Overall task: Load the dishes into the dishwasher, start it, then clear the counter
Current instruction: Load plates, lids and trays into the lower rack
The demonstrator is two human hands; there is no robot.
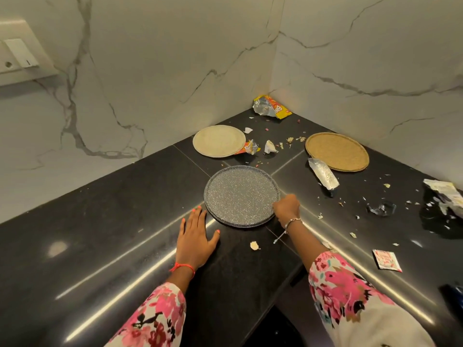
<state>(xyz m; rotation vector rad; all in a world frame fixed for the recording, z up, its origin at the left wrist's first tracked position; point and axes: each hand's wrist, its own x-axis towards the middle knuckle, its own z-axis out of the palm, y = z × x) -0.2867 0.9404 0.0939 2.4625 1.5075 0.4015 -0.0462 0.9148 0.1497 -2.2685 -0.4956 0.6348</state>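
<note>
A speckled grey plate (240, 195) lies flat on the black corner counter (100, 221). My right hand (286, 207) grips its right rim, fingers curled over the edge. Flat on the counter just left of the plate rests my left hand (195, 240), its fingers straight and its fingertips near the rim. Farther back a cream plate (218, 140) sits near the left wall and a tan plate (337, 151) near the right wall.
Torn snack wrappers (271, 107) and paper scraps litter the corner and right side. A silver wrapper (323, 173) lies by the tan plate, a red sachet (387, 260) near the front edge, crumpled packaging (443, 194) at far right. Marble walls enclose the corner.
</note>
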